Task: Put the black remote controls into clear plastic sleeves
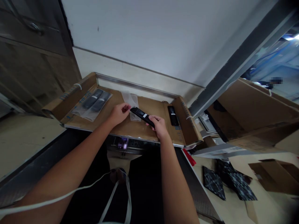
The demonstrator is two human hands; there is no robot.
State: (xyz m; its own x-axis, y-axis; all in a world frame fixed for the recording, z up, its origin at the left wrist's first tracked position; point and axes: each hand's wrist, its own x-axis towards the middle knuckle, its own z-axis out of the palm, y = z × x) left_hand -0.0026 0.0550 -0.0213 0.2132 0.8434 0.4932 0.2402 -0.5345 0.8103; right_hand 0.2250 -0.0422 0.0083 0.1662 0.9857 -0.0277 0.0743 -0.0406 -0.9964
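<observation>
My right hand (pixel 158 124) grips the lower end of a long black device (pixel 142 115) with a white label, held slanting above a cardboard-lined tray (pixel 109 124). The fingertips of my left hand (pixel 119 114) are pinched together beside the device's upper end; what they hold, if anything, is too small to make out. Under the device lies a translucent plastic bag (pixel 133 99), partly covered by it. To the left, two similar black devices with white labels lie in translucent bags (pixel 93 110). Another black device (pixel 173 115) rests unbagged by the tray's right wall.
Cardboard walls (pixel 190 119) with white ties edge the tray. A white cord (pixel 70 194) crosses my left forearm. At right are a big cardboard box (pixel 259 115), patterned dark pieces (pixel 235 182) and an open carton (pixel 275 175). A metal door (pixel 35 56) stands at left.
</observation>
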